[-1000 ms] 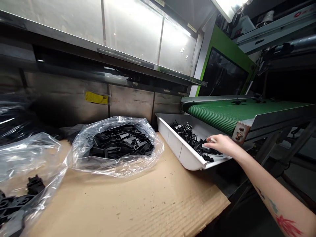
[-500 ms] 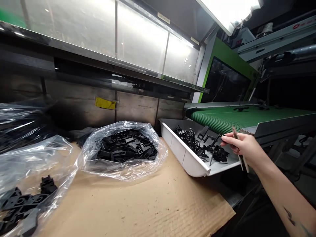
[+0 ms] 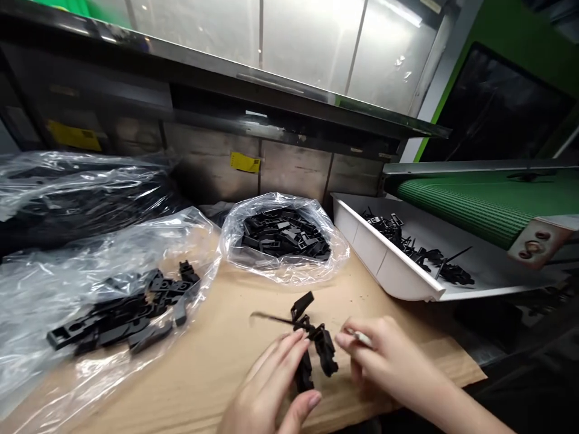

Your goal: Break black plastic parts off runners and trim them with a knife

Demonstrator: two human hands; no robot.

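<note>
Head view showed the left hand [image 3: 271, 383] against a black moulded part [image 3: 324, 349], its fingers extended along the part's near left side and the thumb apart from them; whether it gripped the part could not be told. The right hand [image 3: 377, 349], just right of the part, was closed on a slim pale tool [image 3: 362, 339]. The part lay between the two hands, over the cardboard-topped desk [image 3: 194, 386], a thin dark strip reaching out from it beyond the left fingertips. Farther off, past both hands, stood an open clear bag [image 3: 283, 274] full of black pieces [image 3: 280, 232]. Left of the left hand spread a plastic sheet [image 3: 181, 232] with more black parts [image 3: 131, 316]. Beyond the right hand sat a white tray [image 3: 384, 265] holding thin black pieces [image 3: 398, 235], beneath a green conveyor belt's [image 3: 465, 205] end.
</note>
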